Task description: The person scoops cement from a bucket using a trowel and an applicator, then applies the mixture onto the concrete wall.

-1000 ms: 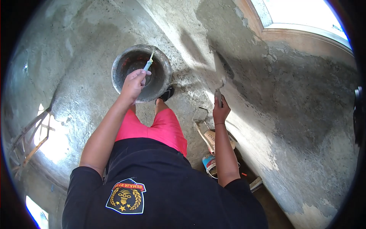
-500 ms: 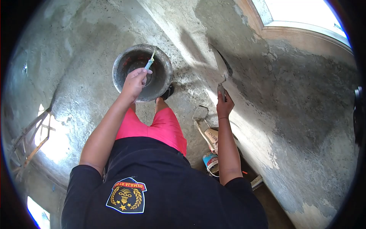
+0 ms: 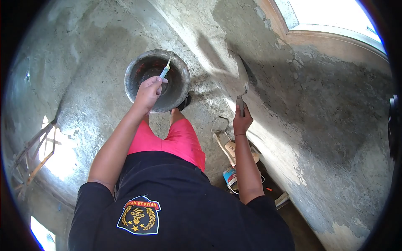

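Grey and long, the trowel (image 3: 240, 104) is at the rough wall (image 3: 331, 113), with its blade pointing away from the person. The right hand (image 3: 243, 120) has its fingers wrapped around the handle, with no gap to see. A dark patch lies by the blade, so I cannot tell if the blade is touching the wall or just near it.

The left hand (image 3: 146, 94) is closed on a thin tool (image 3: 164, 72) with a blue-green handle and a narrow tip that points up and away. From above, this tool shows over the round tub (image 3: 130, 73), but how high it is I cannot tell. The tub sits on the floor (image 3: 96, 54), close to the person's feet.

Near the right arm are a torn paper bag (image 3: 231, 147) and a small pail (image 3: 230, 175). Up in the corner is a bright window (image 3: 335, 12).

Some things could go wrong, I think. If the blade is tipped too steeply, its edge could scratch the wall. If the left grip is too loose, the thin tool could drop into the tub. A step forward could bump the tub and tip it.
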Demonstrator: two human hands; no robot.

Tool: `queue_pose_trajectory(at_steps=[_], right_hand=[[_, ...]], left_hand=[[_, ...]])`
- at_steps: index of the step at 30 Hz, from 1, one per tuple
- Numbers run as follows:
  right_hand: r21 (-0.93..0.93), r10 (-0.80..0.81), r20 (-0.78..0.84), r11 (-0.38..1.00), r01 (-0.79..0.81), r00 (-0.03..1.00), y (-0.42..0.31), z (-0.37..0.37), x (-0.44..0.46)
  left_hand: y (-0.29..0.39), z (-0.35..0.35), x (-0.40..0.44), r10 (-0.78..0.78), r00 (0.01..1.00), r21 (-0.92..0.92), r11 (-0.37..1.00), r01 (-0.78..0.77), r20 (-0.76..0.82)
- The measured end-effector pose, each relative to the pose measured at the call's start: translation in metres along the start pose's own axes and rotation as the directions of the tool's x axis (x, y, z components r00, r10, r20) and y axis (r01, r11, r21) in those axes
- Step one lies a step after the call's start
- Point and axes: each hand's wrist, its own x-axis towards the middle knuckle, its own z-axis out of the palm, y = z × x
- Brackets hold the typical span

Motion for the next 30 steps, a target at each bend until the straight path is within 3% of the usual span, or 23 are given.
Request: queue_pose_trajectory(at_steps=[2, 7, 9, 12, 13, 17, 19, 20, 22, 24, 27, 29, 30], right_hand=[[0.075, 0.094, 0.042, 0.992, -0.097, 0.995, 0.004, 0.003, -0.009], [-0.042, -0.077, 0.089, 0.996, 0.081, 0.993, -0.006, 0.003, 0.019], [-0.129, 0.062, 0.100, 0.990, -0.049, 0.993, -0.003, -0.002, 0.027], [-0.140, 0.097, 0.029, 0.986, -0.092, 0.995, -0.002, -0.013, 0.006], [-0.108, 0.186, 0.048, 0.978, -0.180, 0.981, -0.004, -0.017, -0.006], [0.050, 0.261, 0.149, 0.961, -0.271, 0.954, 0.001, -0.033, -0.052], [0.108, -0.069, 0.297, 0.993, 0.039, 0.952, -0.034, -0.045, -0.062], [0.116, -0.073, 0.285, 0.992, 0.041, 0.956, -0.055, -0.048, -0.062], [-0.047, -0.342, 0.436, 0.915, 0.401, 0.832, -0.099, -0.049, -0.054], [-0.118, -0.404, 0.528, 0.836, 0.536, 0.747, -0.130, -0.037, -0.038], [-0.221, -0.453, 0.647, 0.658, 0.720, 0.613, -0.180, -0.007, -0.010], [-0.267, -0.539, 0.628, 0.529, 0.806, 0.562, -0.198, 0.019, 0.005], [-0.267, -0.541, 0.617, 0.539, 0.799, 0.571, -0.209, 0.029, 0.006]], left_hand=[[-0.003, -0.002, 0.000, -0.004, 1.000, -0.003, 1.000, 0.004, -0.006], [-0.008, -0.004, 0.005, 0.019, 1.000, -0.038, 0.999, -0.019, 0.009], [-0.003, -0.001, 0.000, 0.004, 1.000, -0.027, 1.000, -0.004, 0.003], [0.002, -0.002, 0.000, 0.004, 1.000, -0.021, 1.000, -0.004, -0.006], [0.002, -0.003, -0.003, 0.008, 1.000, -0.020, 1.000, -0.009, -0.006], [0.017, -0.003, -0.013, 0.026, 1.000, -0.013, 1.000, -0.026, 0.000], [0.031, 0.002, -0.021, 0.020, 1.000, -0.011, 1.000, -0.020, 0.019], [0.038, 0.005, -0.026, 0.031, 0.999, -0.003, 1.000, -0.031, 0.025], [0.054, 0.013, -0.034, 0.024, 0.999, 0.030, 0.999, -0.025, 0.049], [0.063, 0.016, -0.040, 0.057, 0.995, 0.070, 0.996, -0.062, 0.076], [0.073, 0.019, -0.042, 0.203, 0.962, 0.257, 0.934, -0.246, 0.184], [0.092, 0.022, -0.055, 0.194, 0.956, 0.297, 0.920, -0.255, 0.220], [0.102, 0.023, -0.062, 0.182, 0.951, 0.320, 0.912, -0.258, 0.249]])
